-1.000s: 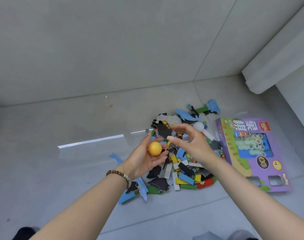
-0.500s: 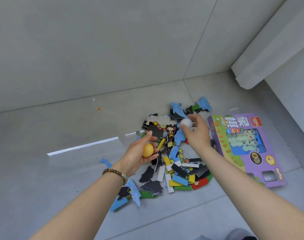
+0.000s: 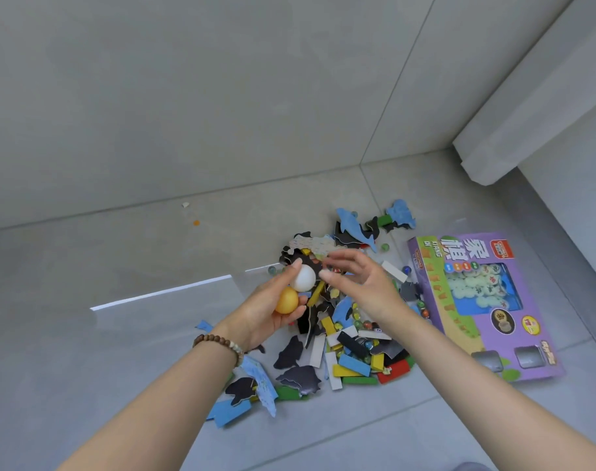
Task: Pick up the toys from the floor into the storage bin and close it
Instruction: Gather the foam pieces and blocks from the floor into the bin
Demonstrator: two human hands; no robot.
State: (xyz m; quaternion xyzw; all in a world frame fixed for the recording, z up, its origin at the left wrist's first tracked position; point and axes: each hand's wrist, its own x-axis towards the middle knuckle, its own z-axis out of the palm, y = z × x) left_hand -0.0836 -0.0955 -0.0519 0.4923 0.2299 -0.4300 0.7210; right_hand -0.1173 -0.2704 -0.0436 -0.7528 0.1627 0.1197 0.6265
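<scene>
Purple box [image 3: 487, 300] beside toys [image 3: 354, 363], perhaps marbles [image 3: 385, 247]

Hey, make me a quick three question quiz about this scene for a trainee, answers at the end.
1. True or false: the left hand holds both the white ball and the yellow ball.
2. Relative to the pile, the purple box lies: A) left, B) right, C) on top.
3. Fill in: the right hand holds ____.
Key: 1 true; 2 B; 3 nothing.
</scene>
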